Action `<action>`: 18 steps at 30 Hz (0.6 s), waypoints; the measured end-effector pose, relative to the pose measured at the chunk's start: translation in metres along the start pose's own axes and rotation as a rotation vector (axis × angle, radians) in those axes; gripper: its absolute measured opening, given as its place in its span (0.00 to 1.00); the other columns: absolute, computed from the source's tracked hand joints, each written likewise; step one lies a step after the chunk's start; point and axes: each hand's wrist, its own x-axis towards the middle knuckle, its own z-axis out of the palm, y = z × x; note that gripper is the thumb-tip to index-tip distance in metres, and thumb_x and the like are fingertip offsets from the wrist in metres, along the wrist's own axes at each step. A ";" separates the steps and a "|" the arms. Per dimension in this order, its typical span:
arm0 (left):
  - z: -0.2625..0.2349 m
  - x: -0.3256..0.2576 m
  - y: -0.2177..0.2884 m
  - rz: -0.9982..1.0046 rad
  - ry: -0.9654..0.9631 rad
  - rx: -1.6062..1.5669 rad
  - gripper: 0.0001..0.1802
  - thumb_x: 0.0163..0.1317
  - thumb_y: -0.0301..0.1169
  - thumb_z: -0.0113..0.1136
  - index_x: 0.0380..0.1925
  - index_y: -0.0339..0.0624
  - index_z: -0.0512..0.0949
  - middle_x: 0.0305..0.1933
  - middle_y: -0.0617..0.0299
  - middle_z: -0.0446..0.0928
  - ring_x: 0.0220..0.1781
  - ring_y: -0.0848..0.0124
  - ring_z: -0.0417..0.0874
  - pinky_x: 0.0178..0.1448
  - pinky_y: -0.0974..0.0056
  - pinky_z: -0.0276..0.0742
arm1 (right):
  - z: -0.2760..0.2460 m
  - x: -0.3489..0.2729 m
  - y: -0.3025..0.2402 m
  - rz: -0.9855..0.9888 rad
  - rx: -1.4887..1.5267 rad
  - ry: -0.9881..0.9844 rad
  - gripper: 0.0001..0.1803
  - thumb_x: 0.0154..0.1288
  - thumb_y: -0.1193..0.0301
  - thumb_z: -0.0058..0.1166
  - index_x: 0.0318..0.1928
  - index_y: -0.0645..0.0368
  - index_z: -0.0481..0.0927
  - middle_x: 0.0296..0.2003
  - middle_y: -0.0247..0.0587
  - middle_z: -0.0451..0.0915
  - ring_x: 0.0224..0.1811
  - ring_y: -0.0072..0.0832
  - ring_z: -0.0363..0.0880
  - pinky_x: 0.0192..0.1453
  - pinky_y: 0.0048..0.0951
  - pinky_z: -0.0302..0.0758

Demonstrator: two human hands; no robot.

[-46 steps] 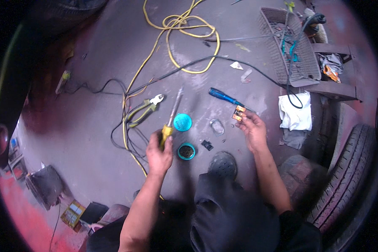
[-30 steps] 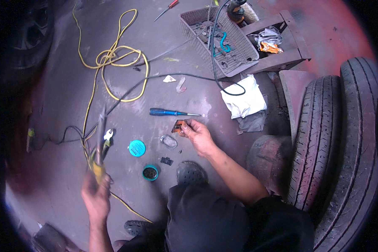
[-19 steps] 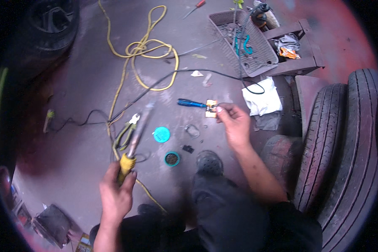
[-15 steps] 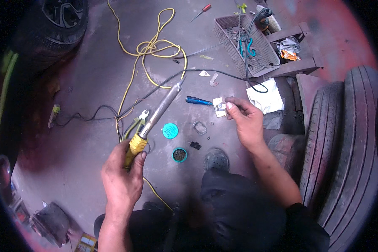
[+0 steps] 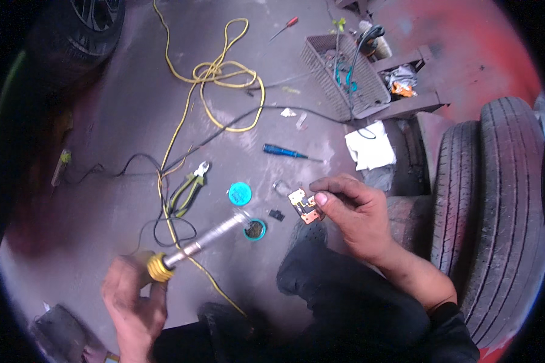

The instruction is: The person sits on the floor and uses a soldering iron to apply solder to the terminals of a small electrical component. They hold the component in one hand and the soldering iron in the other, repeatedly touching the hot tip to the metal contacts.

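Observation:
My left hand [image 5: 132,301] is wrapped round the yellow handle of a soldering iron [image 5: 209,240]. Its metal barrel, blurred by motion, slants up and right, the front end beside the upper rim of a small teal tin [image 5: 246,236] with dark, crumbly contents. Between the thumb and fingers of my right hand [image 5: 360,212], a small circuit board [image 5: 299,203] with white and copper-coloured faces is pinched by one edge. Below it to the left lies a small black plastic part [image 5: 277,215]. The tin's round teal lid [image 5: 240,194] rests on the floor above the tin.
Green-handled side cutters [image 5: 184,195] and a blue screwdriver [image 5: 281,150] lie on the floor. A yellow cord [image 5: 209,75] loops beyond them, crossed by a black cable [image 5: 230,125]. A tool basket [image 5: 321,66], white cloth [image 5: 369,146] and upright tires [image 5: 508,212] stand or lie right.
My left hand has moved down and left, bringing the iron's front end down to the tin. My right hand has lowered the board toward me, away from the blue screwdriver's blade.

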 end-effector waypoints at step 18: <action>0.010 0.023 -0.004 0.510 -0.099 0.447 0.21 0.47 0.22 0.69 0.46 0.38 0.81 0.42 0.55 0.80 0.46 0.54 0.80 0.54 0.51 0.72 | -0.023 0.015 0.060 0.599 0.251 -0.506 0.14 0.73 0.74 0.62 0.53 0.70 0.86 0.42 0.41 0.89 0.43 0.21 0.85 0.49 0.24 0.80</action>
